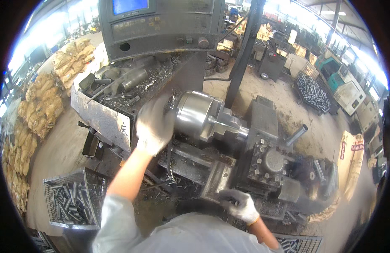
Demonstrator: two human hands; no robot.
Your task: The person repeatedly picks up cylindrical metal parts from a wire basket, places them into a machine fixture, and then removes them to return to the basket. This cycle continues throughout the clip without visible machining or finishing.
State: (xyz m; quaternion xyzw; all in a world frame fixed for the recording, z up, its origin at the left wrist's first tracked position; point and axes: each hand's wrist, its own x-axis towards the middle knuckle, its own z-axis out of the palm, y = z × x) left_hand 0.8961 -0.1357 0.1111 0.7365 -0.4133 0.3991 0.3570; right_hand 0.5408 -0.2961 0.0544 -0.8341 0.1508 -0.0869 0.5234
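Note:
A lathe stands before me with a shiny round chuck and stepped jaws. A short bright metal end shows at the jaws' right side. My left hand, in a whitish glove, is beside the chuck's left face; motion smears its fingers, and whether it touches is unclear. My right hand, gloved in white with dark fingers, is low by the carriage, near a flat metal slide. Its fingers are curled together, and anything inside them is hidden. Right of the chuck sits a bolted tool post.
A control panel rises behind the chuck. Metal parts and shavings cover a tray at left. Below it stands a wire basket of short tubes. A slanted metal tube and a paper sack are at right.

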